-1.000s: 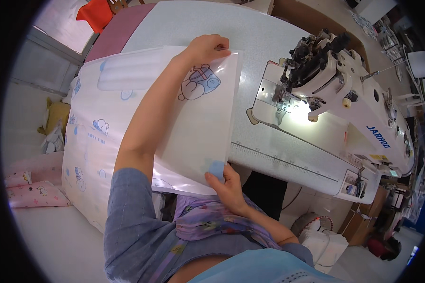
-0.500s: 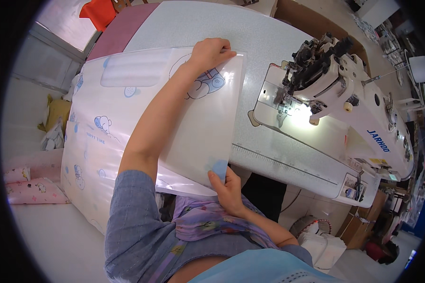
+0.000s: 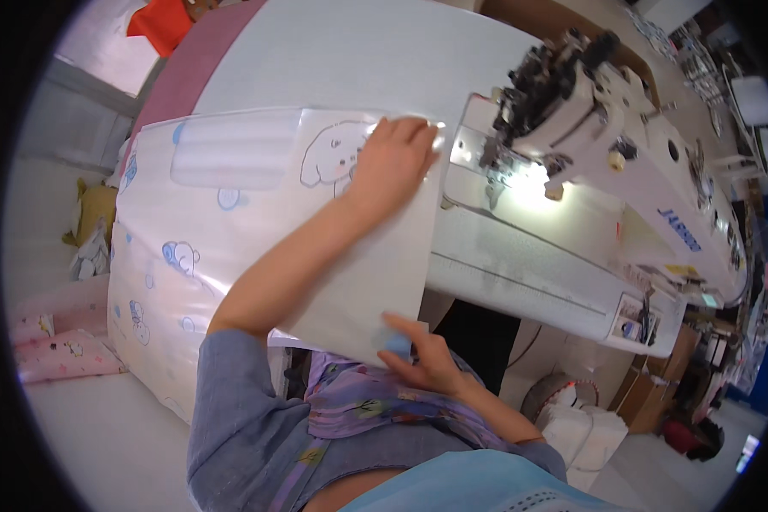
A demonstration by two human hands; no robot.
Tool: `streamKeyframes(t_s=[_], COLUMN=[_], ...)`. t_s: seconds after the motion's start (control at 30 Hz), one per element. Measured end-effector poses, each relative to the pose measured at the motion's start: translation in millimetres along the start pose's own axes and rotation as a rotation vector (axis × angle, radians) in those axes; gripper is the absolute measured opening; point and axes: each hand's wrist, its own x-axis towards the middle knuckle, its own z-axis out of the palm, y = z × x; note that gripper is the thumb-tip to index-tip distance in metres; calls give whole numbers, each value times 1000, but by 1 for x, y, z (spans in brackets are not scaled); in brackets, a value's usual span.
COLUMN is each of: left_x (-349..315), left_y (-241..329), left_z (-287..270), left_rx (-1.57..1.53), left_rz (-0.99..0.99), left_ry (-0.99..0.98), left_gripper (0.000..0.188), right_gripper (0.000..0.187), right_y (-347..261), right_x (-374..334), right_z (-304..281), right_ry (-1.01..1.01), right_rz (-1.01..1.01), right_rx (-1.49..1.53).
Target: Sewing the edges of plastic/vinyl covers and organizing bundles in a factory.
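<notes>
A glossy, whitish printed plastic sheet [image 3: 256, 230] with pale blue patches and cartoon animals covers the left part of the sewing table and hangs over its front edge. My left hand [image 3: 397, 162] lies on its upper right corner, fingers bent over the right edge and closed on it. Under that hand a large animal print [image 3: 326, 158] is partly hidden. At the lower right corner, by a pale blue patch [image 3: 397, 344], is my right hand [image 3: 427, 363], slightly blurred. Its thumb and forefinger are spread apart against the sheet.
To the right stands a white sewing machine [image 3: 606, 145] with its lamp lit, on a grey table [image 3: 358, 60] with a ruler strip along the front. Pink printed material [image 3: 68, 354] lies at the far left. A tied white bundle [image 3: 584, 431] sits below right, beside cardboard boxes [image 3: 644, 384].
My left hand has come nearer and slightly right along the corner, uncovering more of the animal print. My right hand has moved a little nearer, and its thumb and forefinger have parted.
</notes>
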Motion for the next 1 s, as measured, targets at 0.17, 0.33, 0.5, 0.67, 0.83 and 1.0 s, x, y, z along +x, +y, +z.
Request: streamKeyframes(t_s=[0.17,0.33,0.5,0.67,0.83,1.0], left_x=[-36,-36,-33,-31,-17,-6], left_y=[64,69,71,73,70,64], left_z=[3,10,10,10,19,25], left_rx=[-99,-29,-15,23,34,26], left_rz=[133,167,173,182,176,158], left_ry=[-67,-97,-108,-123,-110,-109], left_gripper=[36,37,38,36,35,33], right_gripper=[51,48,48,50,48,53], right_y=[12,4,3,-1,-10,-15], right_x=[-47,-54,-56,-57,-50,-49], right_z=[-12,-12,-11,-17,-26,-26], right_ry=[-365,-246,-195,-236,-174,-88], right_rz=[62,21,5,76,17,9], right_rx=[-106,-62,-27,-51,-116,-152])
